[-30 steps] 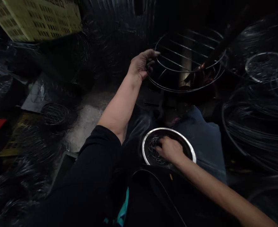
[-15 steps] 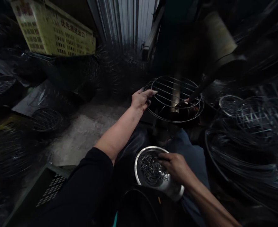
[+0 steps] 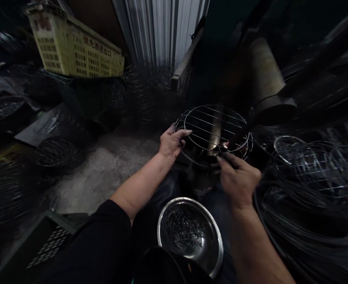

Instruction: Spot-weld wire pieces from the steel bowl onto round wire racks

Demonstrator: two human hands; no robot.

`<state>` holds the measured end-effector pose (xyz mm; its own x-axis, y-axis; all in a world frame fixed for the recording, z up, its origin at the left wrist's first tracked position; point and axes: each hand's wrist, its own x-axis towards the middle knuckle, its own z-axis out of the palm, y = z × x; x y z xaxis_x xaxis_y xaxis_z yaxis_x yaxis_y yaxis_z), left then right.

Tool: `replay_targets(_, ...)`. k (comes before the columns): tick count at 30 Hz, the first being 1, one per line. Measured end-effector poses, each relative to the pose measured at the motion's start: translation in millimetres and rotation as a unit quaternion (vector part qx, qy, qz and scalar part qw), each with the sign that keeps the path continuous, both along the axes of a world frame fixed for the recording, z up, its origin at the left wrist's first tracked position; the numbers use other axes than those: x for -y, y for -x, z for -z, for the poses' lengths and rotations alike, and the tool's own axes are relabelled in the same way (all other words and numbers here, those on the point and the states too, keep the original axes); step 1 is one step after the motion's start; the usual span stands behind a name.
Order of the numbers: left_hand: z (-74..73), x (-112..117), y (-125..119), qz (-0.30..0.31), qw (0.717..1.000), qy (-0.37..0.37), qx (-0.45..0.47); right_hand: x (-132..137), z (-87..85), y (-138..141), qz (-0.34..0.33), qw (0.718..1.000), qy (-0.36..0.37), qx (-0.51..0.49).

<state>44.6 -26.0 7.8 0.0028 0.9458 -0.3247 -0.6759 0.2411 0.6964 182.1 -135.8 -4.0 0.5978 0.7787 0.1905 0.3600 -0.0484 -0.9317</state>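
A round wire rack (image 3: 203, 125) with parallel bars and a second, lower ring is gripped at its left rim by my left hand (image 3: 171, 142). My right hand (image 3: 237, 173) is at the rack's near right side, thumb and fingers pinched close to the rim. Whatever small piece it may hold is hidden by the fingers and the dark. Close to the right fingertips is the dark tip (image 3: 225, 146) of a machine arm, with a pale cylinder under the rack. Below both hands, a steel bowl (image 3: 161, 225) holds many short bent wire pieces (image 3: 182, 230).
A yellow crate (image 3: 99, 53) stands on a dark bin at back left. Wire coils and racks (image 3: 318, 169) are piled at right. A machine head (image 3: 268, 75) hangs over the rack's right side. A green crate (image 3: 47, 240) sits at lower left.
My right hand has left the bowl of wire pieces and come up to the rack's near edge. My left hand keeps its hold on the rack's left rim.
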Motion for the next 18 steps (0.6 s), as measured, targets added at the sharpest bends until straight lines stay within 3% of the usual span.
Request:
replay_targets(3,2.3,-1,-2,0.0,1.0,0.007,0.009,4,7.7,6,0.053,0.99,-0.044,-0.127)
replay_targets(6,3.6,-2,-5,-0.005,1.0,0.015,0.015,6,9.4,10,0.073,0.983,-0.069,-0.154)
replay_targets(11,1.0,-4,-5,0.011,1.0,-0.009,-0.001,4,14.4,13,0.088,0.98,-0.11,-0.138)
replay_targets(18,2.2,-6,-6,0.019,1.0,-0.011,-0.004,4,38.9,7,0.107,0.987,-0.114,-0.029)
